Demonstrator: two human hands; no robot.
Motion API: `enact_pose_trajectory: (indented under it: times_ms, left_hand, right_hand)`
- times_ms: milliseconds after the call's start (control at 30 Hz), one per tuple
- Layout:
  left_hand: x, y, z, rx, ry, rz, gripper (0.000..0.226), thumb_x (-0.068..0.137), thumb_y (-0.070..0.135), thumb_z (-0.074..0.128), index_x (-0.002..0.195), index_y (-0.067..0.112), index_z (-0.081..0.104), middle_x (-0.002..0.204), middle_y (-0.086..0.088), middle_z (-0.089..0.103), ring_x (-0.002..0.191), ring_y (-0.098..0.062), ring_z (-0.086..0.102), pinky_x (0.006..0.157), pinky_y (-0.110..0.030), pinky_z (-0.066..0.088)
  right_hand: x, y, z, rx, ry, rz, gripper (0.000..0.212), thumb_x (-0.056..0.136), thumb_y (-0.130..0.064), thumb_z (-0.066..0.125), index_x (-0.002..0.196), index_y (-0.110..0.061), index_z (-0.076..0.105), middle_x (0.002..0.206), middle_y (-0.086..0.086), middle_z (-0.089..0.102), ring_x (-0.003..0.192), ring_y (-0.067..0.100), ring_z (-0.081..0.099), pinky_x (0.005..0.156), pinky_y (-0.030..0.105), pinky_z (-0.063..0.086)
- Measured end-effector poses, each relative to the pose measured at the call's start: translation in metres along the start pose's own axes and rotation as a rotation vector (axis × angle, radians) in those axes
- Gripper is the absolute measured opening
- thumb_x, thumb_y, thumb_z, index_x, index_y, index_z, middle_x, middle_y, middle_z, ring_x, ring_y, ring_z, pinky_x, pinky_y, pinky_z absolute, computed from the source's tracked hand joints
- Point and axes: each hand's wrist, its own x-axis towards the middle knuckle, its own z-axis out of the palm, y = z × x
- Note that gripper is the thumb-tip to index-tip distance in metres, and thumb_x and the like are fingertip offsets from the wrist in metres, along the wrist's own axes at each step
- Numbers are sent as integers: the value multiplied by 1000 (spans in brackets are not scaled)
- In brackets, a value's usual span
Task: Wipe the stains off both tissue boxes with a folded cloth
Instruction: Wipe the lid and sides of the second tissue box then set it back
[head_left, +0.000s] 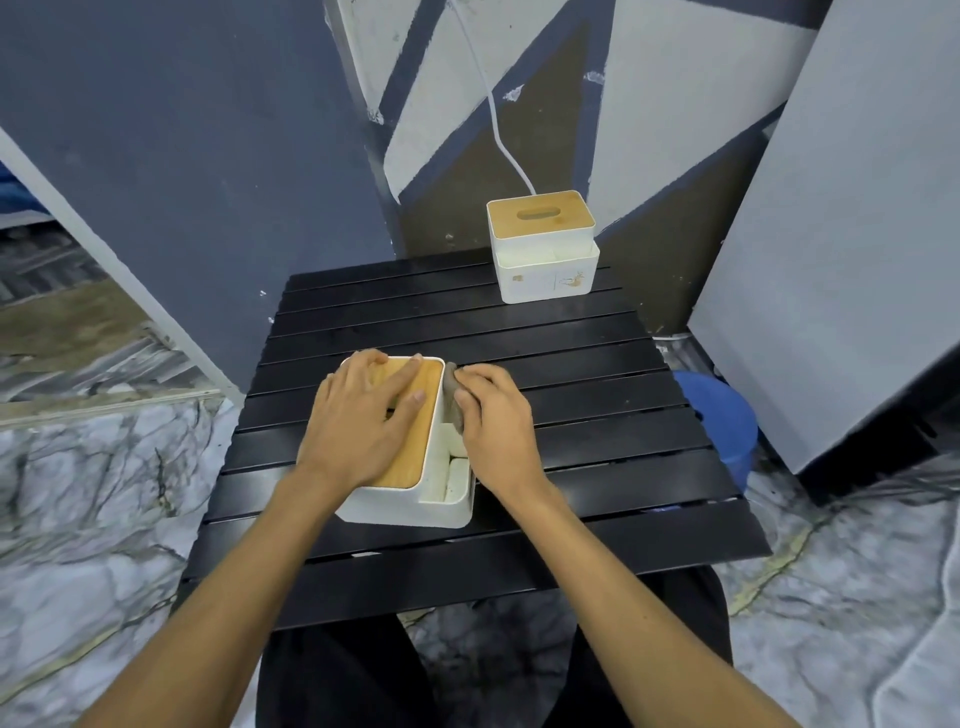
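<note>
Two boxes: a white plastic tissue box with a wooden lid (410, 501) lies just in front of the person on the black slatted table (597, 415); a second white, wood-lidded tissue box (545, 270) stands well apart at the table's far right corner.
Left hand (363, 415): spread flat with straight fingers, pressing on the near lid, apparently to steady it.
Right hand (498, 421): fingers curled round a folded grey-brown cloth (451, 400), held against the near box's right side by its open side compartment.
Key relation: the near box's long axis runs away from the person, so strokes probably follow that right wall. The far box lies ahead and to the right, nearer the cloth hand.
</note>
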Motion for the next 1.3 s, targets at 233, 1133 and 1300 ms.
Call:
enact_pose_trajectory:
  times_ms: [233, 1133, 1300]
  left_hand:
    - [1, -3, 2, 6, 8, 7, 64, 96, 59, 22, 153, 36, 41, 151, -4, 38, 140, -27, 36, 119, -49, 24]
    - [2, 2, 5, -15, 71, -29, 48, 105, 46, 37, 151, 36, 42, 150, -5, 40, 138, -27, 39, 119, -49, 24]
    - [2, 1, 5, -10, 59, -20, 49, 106, 45, 37, 153, 35, 40, 151, -6, 38, 140, -27, 37, 119, -50, 23]
  right_hand:
    - [-20, -7, 8, 87, -95, 87, 42, 103, -18, 39, 144, -9, 43, 158, 0, 26, 148, 12, 15, 119, 21, 13]
    - [-12, -4, 5, 153, -157, 130, 40, 105, -18, 37, 143, -10, 44, 158, -3, 26, 148, 10, 10, 112, 10, 6]
    - [-22, -5, 6, 124, -173, 73, 41, 105, -18, 36, 144, -9, 42, 158, -1, 24, 148, 11, 9, 110, 4, 2]
